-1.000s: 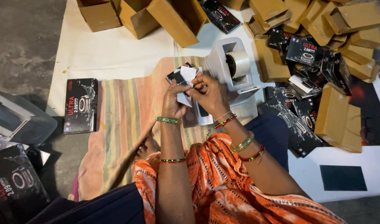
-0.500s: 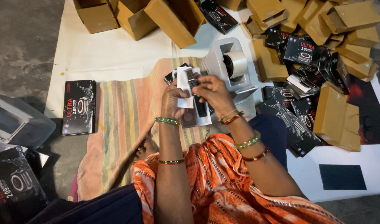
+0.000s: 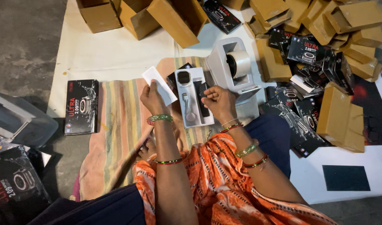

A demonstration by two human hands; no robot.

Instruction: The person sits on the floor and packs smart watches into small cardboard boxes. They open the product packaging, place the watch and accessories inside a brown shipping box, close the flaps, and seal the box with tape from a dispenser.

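white tray (image 3: 194,102) with a smartwatch and strap lies on the striped cloth (image 3: 120,121) between both hands, long axis running away from the person. right hand (image 3: 218,102) is closed on the tray's right edge, at the black strap, so it is the nearer hand. left hand (image 3: 153,99) pinches a white card (image 3: 159,85) lifted off to the tray's left, tilted. tape dispenser (image 3: 234,66) sits just beyond the right hand, black boxes (image 3: 307,50) and brown cartons (image 3: 345,121) further right
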